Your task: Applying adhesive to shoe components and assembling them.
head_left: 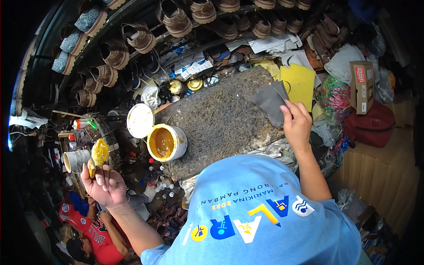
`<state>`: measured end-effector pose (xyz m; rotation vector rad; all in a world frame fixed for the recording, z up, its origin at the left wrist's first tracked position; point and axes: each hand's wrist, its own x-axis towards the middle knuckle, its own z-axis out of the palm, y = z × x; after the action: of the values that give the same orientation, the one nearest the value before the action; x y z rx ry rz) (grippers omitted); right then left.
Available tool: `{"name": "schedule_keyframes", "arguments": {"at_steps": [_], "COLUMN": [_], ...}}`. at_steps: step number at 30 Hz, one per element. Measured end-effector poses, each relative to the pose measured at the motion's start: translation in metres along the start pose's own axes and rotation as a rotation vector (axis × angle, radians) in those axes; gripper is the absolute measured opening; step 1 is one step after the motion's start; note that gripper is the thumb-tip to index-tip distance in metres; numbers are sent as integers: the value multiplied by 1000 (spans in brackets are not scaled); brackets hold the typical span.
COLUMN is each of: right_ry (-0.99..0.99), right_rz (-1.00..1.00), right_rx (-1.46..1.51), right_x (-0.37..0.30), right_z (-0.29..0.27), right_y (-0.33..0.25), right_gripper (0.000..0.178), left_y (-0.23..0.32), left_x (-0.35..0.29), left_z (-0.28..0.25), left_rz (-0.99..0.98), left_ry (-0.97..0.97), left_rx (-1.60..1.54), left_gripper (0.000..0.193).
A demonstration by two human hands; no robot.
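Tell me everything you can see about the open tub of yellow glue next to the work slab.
The tub is a small round white container, plastic by the look of it, standing upright and open at the left edge of the dark speckled work slab. Thick ochre-yellow paste fills it and smears its rim. Its round white lid lies just up-left, close against it. Neither hand touches it; the left hand holds a paste-loaded brush to its left.

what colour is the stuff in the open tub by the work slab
Mustard yellow-orange glue fills the white tub, matching the coated brush in the left hand; head view.
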<state>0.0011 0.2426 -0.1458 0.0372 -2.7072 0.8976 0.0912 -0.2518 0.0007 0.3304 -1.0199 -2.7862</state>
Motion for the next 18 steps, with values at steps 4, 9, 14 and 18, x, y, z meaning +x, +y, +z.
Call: {"name": "schedule_keyframes", "arguments": {"at_steps": [4,9,14,18], "right_ry": [3,-346,-264,-384], "right_rz": [149,473,-173,-197], "right_rx": [417,952,256,149], "right_x": [7,3,-19,-26], "right_z": [1,38,74,28], "right_y": [-29,-72,-44,-68], "right_gripper": [20,45,64,57], "left_y": [-9,-36,-76,-130], "left_x": [-3,10,16,23], "left_z": [-4,6,29,43], "left_rz": [6,-22,-86,-6], "left_ry": [5,-9,-49,92], "left_rx": [-60,-19,94,674], "left_gripper": [41,31,32,28]}}
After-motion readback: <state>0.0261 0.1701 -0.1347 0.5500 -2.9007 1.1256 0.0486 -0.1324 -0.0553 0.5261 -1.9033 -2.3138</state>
